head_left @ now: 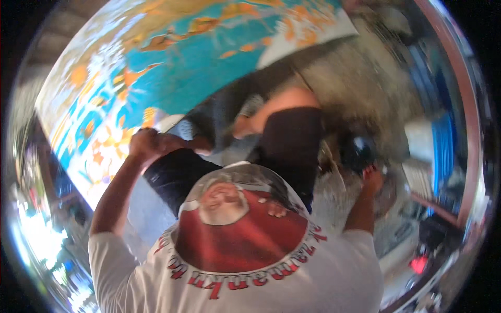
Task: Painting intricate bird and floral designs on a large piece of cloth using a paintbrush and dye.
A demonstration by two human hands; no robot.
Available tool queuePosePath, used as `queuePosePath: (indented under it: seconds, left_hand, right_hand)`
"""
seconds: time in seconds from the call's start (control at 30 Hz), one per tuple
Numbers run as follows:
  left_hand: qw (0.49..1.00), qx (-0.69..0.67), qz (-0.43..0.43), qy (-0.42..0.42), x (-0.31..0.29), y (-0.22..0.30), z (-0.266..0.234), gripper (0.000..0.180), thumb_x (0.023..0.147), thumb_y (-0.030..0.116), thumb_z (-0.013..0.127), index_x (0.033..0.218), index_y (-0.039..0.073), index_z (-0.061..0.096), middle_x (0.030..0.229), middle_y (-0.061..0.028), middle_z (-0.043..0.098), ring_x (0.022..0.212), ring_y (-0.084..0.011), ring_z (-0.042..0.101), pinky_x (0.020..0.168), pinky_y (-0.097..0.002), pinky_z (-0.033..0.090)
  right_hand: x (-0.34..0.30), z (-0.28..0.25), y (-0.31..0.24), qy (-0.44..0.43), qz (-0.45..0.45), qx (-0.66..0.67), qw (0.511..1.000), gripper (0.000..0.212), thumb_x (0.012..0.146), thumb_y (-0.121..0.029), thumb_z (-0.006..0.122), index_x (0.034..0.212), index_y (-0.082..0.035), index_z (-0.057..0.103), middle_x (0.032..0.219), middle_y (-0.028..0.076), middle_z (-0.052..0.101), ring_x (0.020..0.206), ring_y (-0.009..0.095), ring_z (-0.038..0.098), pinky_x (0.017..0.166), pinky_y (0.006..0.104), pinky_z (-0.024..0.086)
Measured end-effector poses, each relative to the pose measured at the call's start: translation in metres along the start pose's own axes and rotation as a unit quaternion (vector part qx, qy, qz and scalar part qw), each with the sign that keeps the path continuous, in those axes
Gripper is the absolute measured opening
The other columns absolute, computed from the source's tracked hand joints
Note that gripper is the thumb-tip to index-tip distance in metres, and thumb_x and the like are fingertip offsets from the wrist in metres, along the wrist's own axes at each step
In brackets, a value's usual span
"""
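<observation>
A large sheet of patterned cloth (172, 62), turquoise with orange and white flower and fish-like shapes, is spread across the upper left of the head view, tilted and partly lifted. Its lower edge is gathered in the left hand (148, 143), whose fingers are curled tight into a fist over a bunched fold of the fabric. From that grip the cloth runs upward and to the right, where its far white-edged corner hangs free above the knees.

Judged from the way it drapes and creases at the fist, the cloth is soft, light and limp. It should not slip easily once bunched, but it will sag wherever it is not supported, so a second hold along the same edge, well apart from the first, would be needed to keep it spread.

The right hand (371, 180) is well away from the cloth, out at the person's right side next to a dark, blurred object (357, 151). Whether its fingers are closed on anything cannot be told through the blur.

Below the grip, dark shorts (292, 141) and a bare knee are seen, and nearest the camera a white shirt with a red print (240, 235).
</observation>
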State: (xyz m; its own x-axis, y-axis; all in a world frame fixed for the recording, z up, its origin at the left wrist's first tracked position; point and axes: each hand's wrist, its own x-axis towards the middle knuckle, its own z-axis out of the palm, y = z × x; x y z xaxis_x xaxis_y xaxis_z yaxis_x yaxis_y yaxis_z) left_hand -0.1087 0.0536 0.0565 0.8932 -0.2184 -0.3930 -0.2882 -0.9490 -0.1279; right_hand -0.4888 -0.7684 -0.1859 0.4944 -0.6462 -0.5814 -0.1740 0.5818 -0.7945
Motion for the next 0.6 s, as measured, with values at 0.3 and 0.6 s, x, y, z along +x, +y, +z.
queuePosePath:
  seconds: [0.3,0.6]
  left_hand:
    - [0.980,-0.061,-0.055,-0.184,0.013,0.055,-0.060,0.071,0.087,0.068,0.065,0.106,0.002,0.080,0.109,-0.0250,0.076,0.106,-0.0423,0.074,0.094,-0.0529,0.058]
    - [0.883,-0.209,0.287,-0.306,0.123,0.108,0.016,0.075,0.099,0.069,0.054,0.100,-0.002,0.078,0.097,-0.0268,0.076,0.094,-0.0450,0.074,0.084,-0.0539,0.055]
  right_hand:
    - [-0.034,0.200,-0.096,-0.016,-0.079,0.339,0.937,0.032,0.109,-0.029,0.056,0.111,0.000,0.069,0.088,0.009,0.068,0.077,0.022,0.063,0.083,0.0410,0.057]
    - [-0.071,0.529,-0.122,-0.408,-0.005,0.293,0.865,0.026,0.106,-0.024,0.063,0.118,-0.002,0.070,0.087,0.006,0.058,0.082,0.020,0.055,0.080,0.0358,0.048]
